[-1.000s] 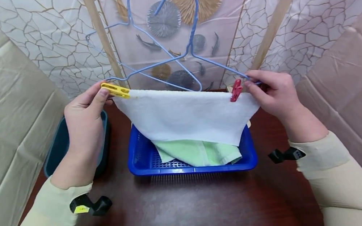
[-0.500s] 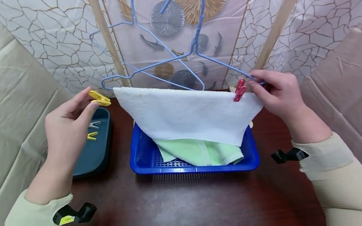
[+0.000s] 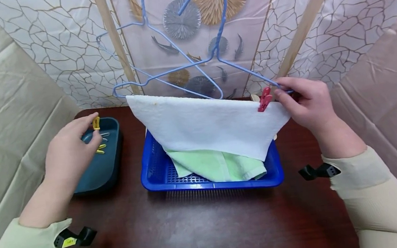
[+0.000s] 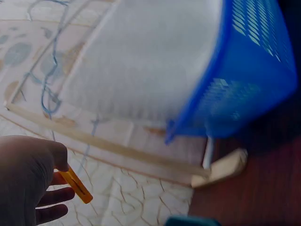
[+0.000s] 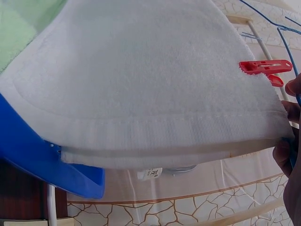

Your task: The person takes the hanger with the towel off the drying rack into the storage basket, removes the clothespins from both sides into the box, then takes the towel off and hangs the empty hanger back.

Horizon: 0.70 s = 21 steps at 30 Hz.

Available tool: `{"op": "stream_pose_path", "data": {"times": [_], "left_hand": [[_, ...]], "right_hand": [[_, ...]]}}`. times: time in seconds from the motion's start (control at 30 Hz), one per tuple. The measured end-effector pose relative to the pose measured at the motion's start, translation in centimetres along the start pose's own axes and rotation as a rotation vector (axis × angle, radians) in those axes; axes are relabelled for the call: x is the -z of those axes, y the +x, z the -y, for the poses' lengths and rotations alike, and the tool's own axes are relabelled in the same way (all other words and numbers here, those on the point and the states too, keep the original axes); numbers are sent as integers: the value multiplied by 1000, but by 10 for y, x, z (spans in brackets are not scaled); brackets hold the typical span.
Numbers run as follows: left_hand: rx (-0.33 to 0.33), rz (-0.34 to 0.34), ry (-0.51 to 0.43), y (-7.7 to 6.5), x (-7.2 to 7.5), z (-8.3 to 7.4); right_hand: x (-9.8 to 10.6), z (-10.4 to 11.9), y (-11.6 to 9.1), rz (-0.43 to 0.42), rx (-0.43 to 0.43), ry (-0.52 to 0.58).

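"Pinching a yellow clothespin (image 3: pixel 96 123), your left hand (image 3: pixel 69 146): thumb and fingertips on it, over the teal tray (image 3: pixel 97 171) in the head view. Yours, those other pins?"

"In the tray, yes: one more yellow (image 3: pixel 100 148), one greyish (image 3: pixel 104 136), partly behind your thumb. Right hand (image 3: pixel 311 99)?"

"You've got thumb and fingers curled round the right end of the blue hanger (image 3: pixel 217 51), just beside the towel's edge."

"Towel where?"

"White towel (image 3: pixel 209 125), folded over your hanger's lower bar, red clothespin (image 3: pixel 265 100) on its top edge near your right fingers. Hangs over the blue basket (image 3: pixel 211 185)."

"Anything in your basket?"

"Green towel (image 3: pixel 220 165), crumpled, partly hidden by the white one. Second hanger (image 3: pixel 144 21) behind yours. Wooden table (image 3: pixel 208 230) underneath."
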<state>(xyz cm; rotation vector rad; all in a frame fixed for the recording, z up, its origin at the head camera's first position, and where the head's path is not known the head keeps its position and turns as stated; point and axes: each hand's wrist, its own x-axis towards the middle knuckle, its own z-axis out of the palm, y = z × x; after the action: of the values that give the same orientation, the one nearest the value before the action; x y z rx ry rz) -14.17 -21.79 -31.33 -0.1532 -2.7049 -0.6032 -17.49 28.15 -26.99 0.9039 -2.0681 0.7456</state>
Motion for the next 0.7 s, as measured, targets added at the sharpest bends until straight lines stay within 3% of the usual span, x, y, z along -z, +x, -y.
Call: {"op": "stream_pose_path", "data": {"times": [0.27, 0.4, 0.7], "left_hand": [[-105, 127, 192, 0, -21, 32], [-174, 148, 266, 0, -34, 47], [-232, 226, 365, 0, -55, 74]], "right_hand": [[1, 0, -2, 11, 4, 21], [2, 1, -3, 12, 2, 34], [4, 4, -3, 30, 3, 20]]}}
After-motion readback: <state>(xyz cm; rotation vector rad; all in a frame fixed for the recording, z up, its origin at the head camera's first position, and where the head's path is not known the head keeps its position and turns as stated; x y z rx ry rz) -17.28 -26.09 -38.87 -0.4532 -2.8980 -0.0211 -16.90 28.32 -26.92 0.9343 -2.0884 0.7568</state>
